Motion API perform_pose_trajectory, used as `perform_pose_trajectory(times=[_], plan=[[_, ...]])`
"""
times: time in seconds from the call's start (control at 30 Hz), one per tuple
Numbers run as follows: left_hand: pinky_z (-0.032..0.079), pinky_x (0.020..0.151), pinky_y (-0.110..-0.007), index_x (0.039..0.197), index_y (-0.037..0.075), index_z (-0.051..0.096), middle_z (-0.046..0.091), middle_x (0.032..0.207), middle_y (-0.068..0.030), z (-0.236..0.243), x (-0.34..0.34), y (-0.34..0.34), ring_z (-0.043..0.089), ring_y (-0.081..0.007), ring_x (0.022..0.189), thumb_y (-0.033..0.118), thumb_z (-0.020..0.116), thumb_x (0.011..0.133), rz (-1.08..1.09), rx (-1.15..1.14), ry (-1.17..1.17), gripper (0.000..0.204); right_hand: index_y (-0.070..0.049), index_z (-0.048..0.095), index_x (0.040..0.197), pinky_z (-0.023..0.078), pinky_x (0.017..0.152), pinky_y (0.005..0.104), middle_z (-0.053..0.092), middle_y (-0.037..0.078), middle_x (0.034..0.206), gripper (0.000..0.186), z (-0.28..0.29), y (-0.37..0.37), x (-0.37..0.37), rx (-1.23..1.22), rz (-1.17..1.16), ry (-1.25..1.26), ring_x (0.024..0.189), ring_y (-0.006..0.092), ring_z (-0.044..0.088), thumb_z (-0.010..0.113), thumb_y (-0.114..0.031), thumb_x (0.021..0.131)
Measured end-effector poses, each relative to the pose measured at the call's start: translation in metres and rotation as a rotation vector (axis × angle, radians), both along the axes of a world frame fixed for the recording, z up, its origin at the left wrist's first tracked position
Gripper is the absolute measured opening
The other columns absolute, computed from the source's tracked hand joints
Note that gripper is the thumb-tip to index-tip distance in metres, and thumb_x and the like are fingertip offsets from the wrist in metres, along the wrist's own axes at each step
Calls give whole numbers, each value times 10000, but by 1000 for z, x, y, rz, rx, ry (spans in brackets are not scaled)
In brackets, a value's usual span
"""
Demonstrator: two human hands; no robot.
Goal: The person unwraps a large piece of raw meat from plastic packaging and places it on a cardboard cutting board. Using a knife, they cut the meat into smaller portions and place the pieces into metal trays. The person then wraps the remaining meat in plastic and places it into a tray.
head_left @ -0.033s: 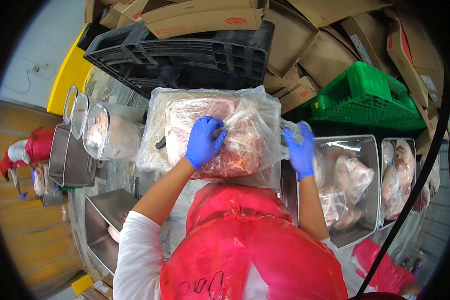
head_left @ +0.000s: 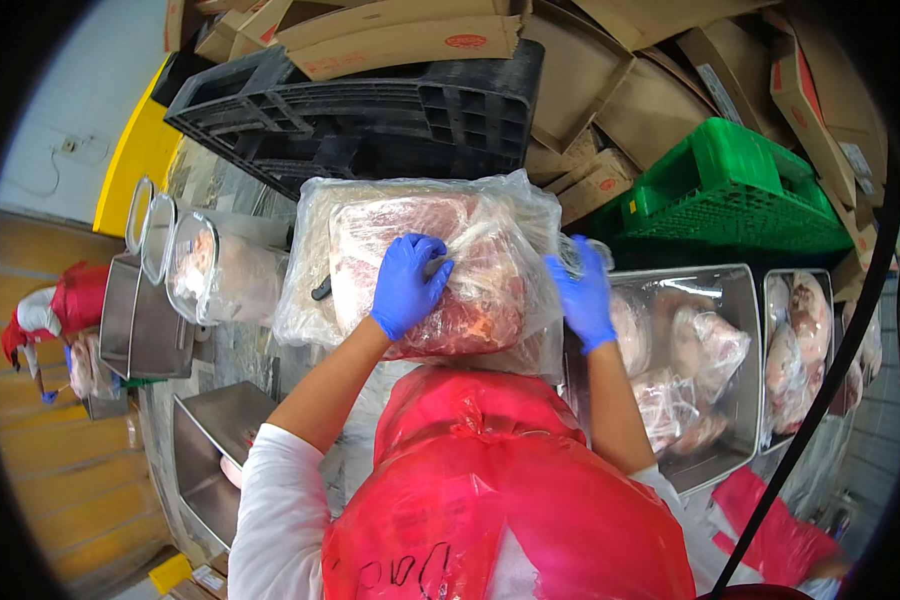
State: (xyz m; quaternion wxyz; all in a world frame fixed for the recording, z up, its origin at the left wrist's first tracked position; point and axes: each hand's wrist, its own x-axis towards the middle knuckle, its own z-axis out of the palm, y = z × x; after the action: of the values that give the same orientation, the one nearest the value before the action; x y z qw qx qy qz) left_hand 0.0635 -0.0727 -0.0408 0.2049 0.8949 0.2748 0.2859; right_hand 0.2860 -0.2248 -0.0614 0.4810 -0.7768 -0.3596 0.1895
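My gloved left hand [head_left: 408, 285] rests on a large wrapped slab of red meat [head_left: 475, 305], fingers curled into its clear plastic. My gloved right hand [head_left: 582, 295] is beside the slab's right edge, against loose crumpled film; its fingers are blurred, so I cannot tell whether they grip it. The slab lies on a pale, plastic-covered block [head_left: 305, 240]. A black knife handle [head_left: 322, 287] shows at its left side.
Metal bins of bagged meat [head_left: 745, 400] stand right; lined containers [head_left: 225, 280] and metal bins [head_left: 145, 315] left. A black pallet [head_left: 350, 110], green pallet [head_left: 730, 180] and cardboard boxes [head_left: 400, 35] sit behind. Co-workers in red aprons [head_left: 75, 300] appear left and lower right [head_left: 760, 520].
My right hand has moved slightly left toward the slab, drawing closer to its edge. My left hand stays in place.
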Motion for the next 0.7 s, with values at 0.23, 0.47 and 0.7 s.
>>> perform_pose_trajectory(times=[0.23,0.47,0.7], plan=[[441,751,-407,903,52,595,570,884,-135,-2,-1,7,544,-327,836,119,692,776,-19,-44,17,174,30,608,1024,476,815,402,642,224,954,439,-4,59,-21,-109,128,-92,914,382,607,707,-335,801],[443,794,-413,950,72,635,595,938,-128,9,4,15,552,-328,889,141,713,761,-101,-28,-18,216,-170,583,729,346,475,217,482,-71,594,168,38,107,9,90,321,1221,512,35,451,641,-195,885],[381,1010,-437,1379,101,437,475,1347,-202,24,45,71,482,-405,1180,232,733,762,-361,-50,-123,698,-133,604,874,301,470,193,490,-74,672,33,61,103,-15,172,454,1216,525,27,418,633,-118,880]])
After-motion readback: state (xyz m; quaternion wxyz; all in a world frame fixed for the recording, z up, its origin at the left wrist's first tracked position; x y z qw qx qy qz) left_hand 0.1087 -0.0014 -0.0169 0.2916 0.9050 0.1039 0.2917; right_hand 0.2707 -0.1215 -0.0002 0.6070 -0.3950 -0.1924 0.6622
